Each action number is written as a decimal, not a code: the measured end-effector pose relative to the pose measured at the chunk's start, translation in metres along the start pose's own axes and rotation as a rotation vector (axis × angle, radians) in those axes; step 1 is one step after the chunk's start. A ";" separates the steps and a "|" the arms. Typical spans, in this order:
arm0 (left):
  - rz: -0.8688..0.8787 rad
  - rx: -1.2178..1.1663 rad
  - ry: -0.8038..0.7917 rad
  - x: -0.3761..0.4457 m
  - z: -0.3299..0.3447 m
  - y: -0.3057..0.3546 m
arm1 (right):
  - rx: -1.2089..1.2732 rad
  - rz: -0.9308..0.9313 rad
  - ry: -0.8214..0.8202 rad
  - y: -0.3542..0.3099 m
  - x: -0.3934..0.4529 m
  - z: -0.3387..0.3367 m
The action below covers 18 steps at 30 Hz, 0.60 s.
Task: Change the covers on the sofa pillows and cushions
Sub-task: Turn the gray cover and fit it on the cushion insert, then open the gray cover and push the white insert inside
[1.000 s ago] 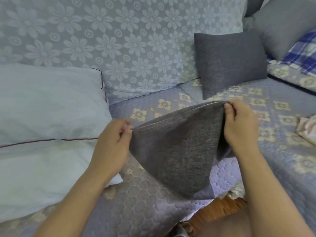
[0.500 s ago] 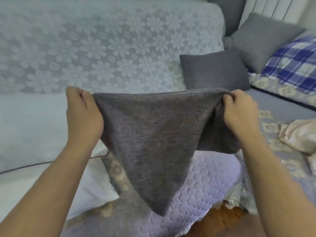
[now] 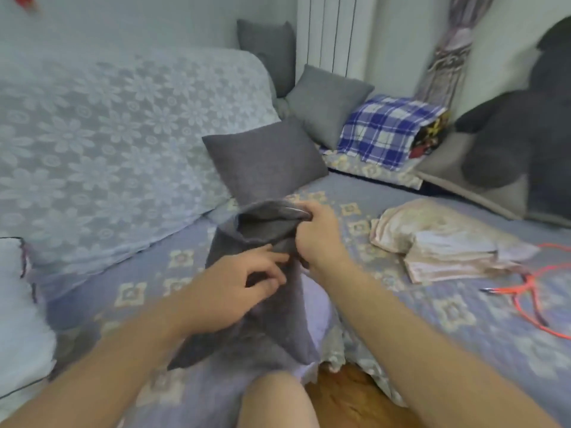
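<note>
Over the front edge of the sofa seat, with its pale purple quilted spread [image 3: 463, 307], hangs an empty dark grey woven cushion cover [image 3: 262, 307], its mouth held up and gaping so the dark inside shows; nothing can be seen in it. The right hand [image 3: 318, 239] grips the far rim of the opening, fingers [image 3: 304, 211] curled and pinching the fabric edge where a pale zip line runs. The left hand [image 3: 244, 282] lies against the near side of the cover just below the mouth, its fingers [image 3: 272, 257] bent and slightly spread, their tips touching the cloth; whether they actually pinch it, I cannot tell. The cover's lower end trails down past the seat edge beside a bare knee [image 3: 278, 400].

Behind the cover, a filled dark grey square cushion [image 3: 265, 159] leans upright against the sofa back, which is draped in a light blue cloth with white flowers [image 3: 108, 134]. Two more grey cushions [image 3: 327, 100] sit in the corner beyond it, next to a folded blue-and-white checked blanket [image 3: 389, 128]. On the seat to the right lies a crumpled cream-pink cloth [image 3: 438, 239], well apart from the hands, and near it an orange cord [image 3: 531, 298]. A white pillow with dark piping [image 3: 18, 319] rests at the far left.
</note>
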<state>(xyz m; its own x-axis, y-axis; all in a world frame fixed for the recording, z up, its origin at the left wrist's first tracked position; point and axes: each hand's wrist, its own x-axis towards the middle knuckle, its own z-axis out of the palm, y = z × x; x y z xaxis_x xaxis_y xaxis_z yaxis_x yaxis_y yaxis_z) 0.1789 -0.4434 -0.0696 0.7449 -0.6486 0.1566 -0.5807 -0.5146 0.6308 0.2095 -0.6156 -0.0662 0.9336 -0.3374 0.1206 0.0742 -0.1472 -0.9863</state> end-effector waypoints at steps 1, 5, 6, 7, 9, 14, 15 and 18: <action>0.015 0.041 0.020 0.011 0.002 0.000 | -0.117 -0.123 0.127 0.000 0.006 -0.020; -0.008 0.056 0.133 0.072 0.002 0.007 | -0.417 -0.492 0.518 -0.039 0.030 -0.109; -0.056 0.011 0.137 0.087 0.003 0.008 | -0.448 -0.570 0.618 -0.048 0.039 -0.131; -0.106 -0.017 0.131 0.099 0.005 0.009 | -0.474 -0.642 0.716 -0.051 0.049 -0.151; -0.170 -0.011 0.115 0.116 0.018 0.002 | -0.606 -0.666 0.829 -0.030 0.067 -0.182; -0.274 0.154 -0.068 0.098 0.072 -0.055 | -1.431 0.701 0.069 0.149 0.072 -0.249; -0.314 0.188 -0.102 0.089 0.078 -0.072 | -1.487 0.763 0.031 0.171 0.066 -0.245; -0.456 0.240 -0.145 0.068 0.093 -0.135 | -1.514 0.345 0.091 0.183 0.072 -0.192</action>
<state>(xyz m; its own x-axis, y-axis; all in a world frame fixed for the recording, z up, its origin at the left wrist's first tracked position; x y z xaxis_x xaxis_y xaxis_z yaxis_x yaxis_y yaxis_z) 0.2770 -0.4705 -0.2150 0.8958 -0.3916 -0.2104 -0.2804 -0.8650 0.4161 0.2234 -0.8457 -0.2164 0.8024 -0.5964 -0.0192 -0.5947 -0.8019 0.0564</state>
